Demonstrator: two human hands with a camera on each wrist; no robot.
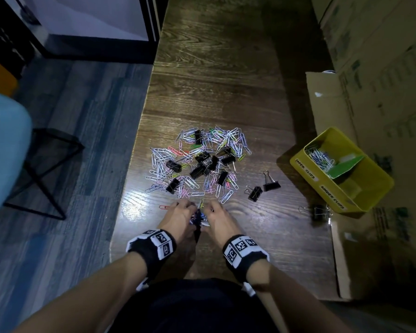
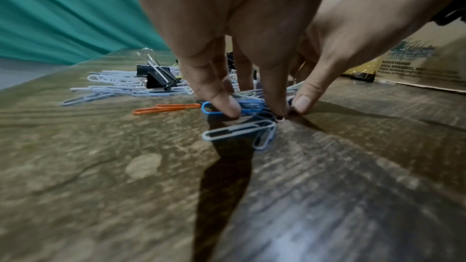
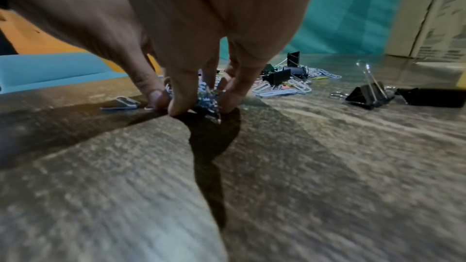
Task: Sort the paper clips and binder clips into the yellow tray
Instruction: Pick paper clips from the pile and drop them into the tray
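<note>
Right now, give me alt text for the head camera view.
Both hands, left hand and right hand, gather a small bunch of paper clips on a wooden table, below a mixed clip pile; a yellow tray sits right.

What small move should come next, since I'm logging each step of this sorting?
Probably close both hands on the small bunch of coloured paper clips and lift it. The left hand and right hand pinch it between fingertips on the wooden table; the yellow plastic tray already holds paper clips.
</note>
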